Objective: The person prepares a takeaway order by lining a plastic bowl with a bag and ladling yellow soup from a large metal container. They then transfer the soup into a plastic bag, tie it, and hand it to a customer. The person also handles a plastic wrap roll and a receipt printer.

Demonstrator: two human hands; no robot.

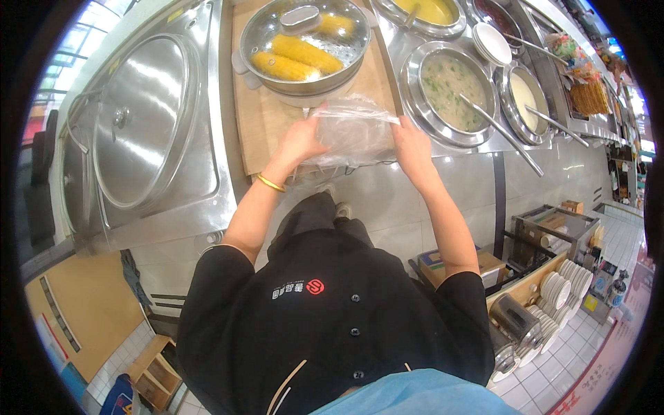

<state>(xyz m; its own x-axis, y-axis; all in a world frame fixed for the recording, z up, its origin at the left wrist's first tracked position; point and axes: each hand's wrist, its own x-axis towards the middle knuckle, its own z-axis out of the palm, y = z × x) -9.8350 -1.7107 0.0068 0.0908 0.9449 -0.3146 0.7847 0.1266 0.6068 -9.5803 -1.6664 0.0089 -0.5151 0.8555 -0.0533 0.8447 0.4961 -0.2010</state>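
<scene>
A clear plastic bag [355,132] is stretched between my two hands, above the near edge of a wooden board [259,140]. My left hand [303,137] grips the bag's left side, and my right hand [412,142] pinches its right end by the gathered upper edge. Just beyond the bag stands a round electric steamer pot [311,91] on the board. Through its glass lid [358,46], wet with droplets, yellow corn cobs [306,54] show. The lid is on, with a flat handle [300,18] on top.
To the right, a steel pot of soup with green bits [451,88] has a ladle [503,135] jutting past the counter edge. Beside it are a pot of pale porridge [523,98] and stacked white bowls [492,44]. A large lidded steel pot [145,119] fills the left counter.
</scene>
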